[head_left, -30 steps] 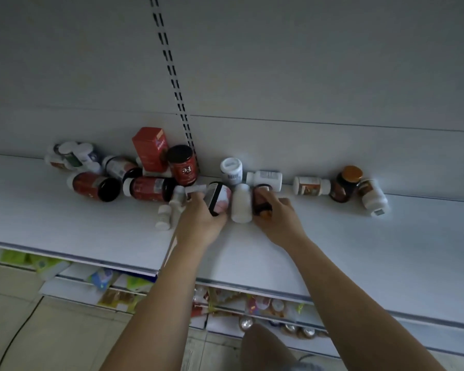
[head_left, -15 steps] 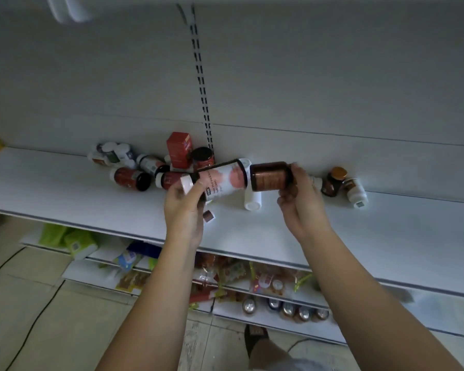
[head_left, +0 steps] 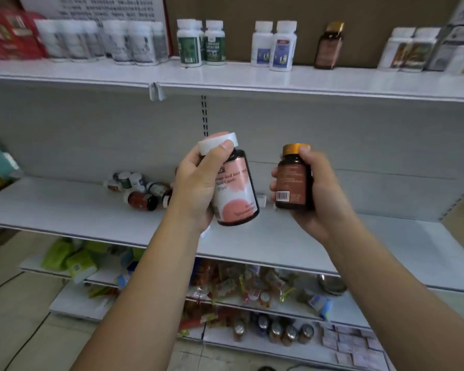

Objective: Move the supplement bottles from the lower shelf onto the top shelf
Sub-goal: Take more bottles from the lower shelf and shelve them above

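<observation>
Head view: left fingers (head_left: 220, 155) round pink-label bottle (head_left: 236, 191), right fingers (head_left: 273, 187) round seemingly amber bottle (head_left: 292, 180).

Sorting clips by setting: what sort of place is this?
Probably a shop or pharmacy aisle: white slotted retail shelving, labelled supplement bottles lined up on the top shelf, packaged snacks on lower tiers. The left hand holds a pink-labelled bottle, the right hand a brown bottle.

White metal top shelf (head_left: 252, 81), upper frame: row of upright white plastic bottles (head_left: 134, 44), green-labelled bottles (head_left: 189, 44), one amber gold-capped bottle (head_left: 328, 46). White metal lower shelf (head_left: 65, 210), mid-frame: cluster of toppled dark bottles (head_left: 141, 199), centre-left.
</observation>
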Motion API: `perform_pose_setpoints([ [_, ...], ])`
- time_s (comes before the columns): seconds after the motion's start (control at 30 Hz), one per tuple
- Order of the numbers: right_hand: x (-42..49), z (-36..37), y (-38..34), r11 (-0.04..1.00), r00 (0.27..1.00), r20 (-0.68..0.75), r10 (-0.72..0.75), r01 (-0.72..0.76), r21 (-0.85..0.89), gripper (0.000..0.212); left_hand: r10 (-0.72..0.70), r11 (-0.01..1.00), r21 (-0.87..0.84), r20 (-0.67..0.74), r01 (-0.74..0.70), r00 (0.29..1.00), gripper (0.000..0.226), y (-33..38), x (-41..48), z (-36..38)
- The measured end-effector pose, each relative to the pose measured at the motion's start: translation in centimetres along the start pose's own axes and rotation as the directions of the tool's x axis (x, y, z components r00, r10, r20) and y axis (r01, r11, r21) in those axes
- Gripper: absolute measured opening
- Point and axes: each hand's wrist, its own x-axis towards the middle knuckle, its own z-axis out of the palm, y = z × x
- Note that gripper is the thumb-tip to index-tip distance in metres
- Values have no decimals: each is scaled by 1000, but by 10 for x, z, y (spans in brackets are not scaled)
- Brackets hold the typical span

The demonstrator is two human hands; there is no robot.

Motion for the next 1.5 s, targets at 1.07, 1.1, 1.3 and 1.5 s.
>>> perform_pose_setpoints([
  [1.07, 236, -100, -272, 425, 967, 113, -229, 204, -882, 52, 315, 602, 693, 252, -397, 915, 17, 47, 233, 216],
  [1.1, 246, -105, -272, 418, 970, 95, -223, 183, -890, 60, 320, 585, 703, 259, -405, 911, 18, 46, 234, 214],
  [1.3, 270, -113, -259, 433, 946, 43, -320, 187, -882, 59, 322, 590, 707, 236, -390, 917, 20, 45, 237, 211],
  [1.5, 271, -113, -250, 358, 916, 81, -393, 234, -904, 61, 329, 590, 702, 242, -399, 913, 23, 44, 236, 210],
])
